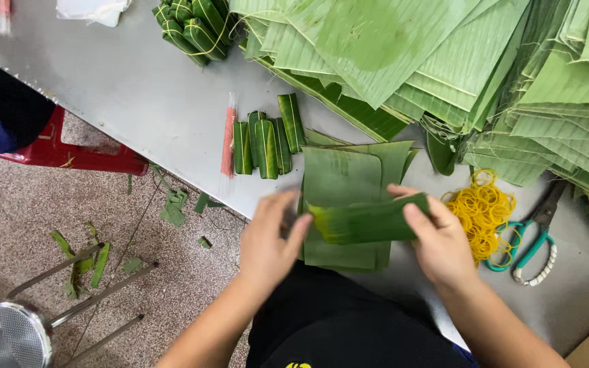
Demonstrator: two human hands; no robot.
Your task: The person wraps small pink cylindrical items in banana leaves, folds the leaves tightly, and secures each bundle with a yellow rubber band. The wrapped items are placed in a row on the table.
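We've got a long green banana-leaf roll [366,221] lying across a small stack of cut leaf squares [341,178] at the near edge of the grey worktop [138,88]. Our right hand [441,242] has its grip clamped on the roll's right end; our left hand [267,238], fingers loosely apart and blurred, touches the left end. This one looks half-wrapped and unbanded. Just left, five finished leaf rolls [267,140] stand done, with a banded bundle [192,27] farther off. Yellow rubber bands [478,208], teal-handled scissors [530,238] and big leaf piles [444,61] wait to the right.
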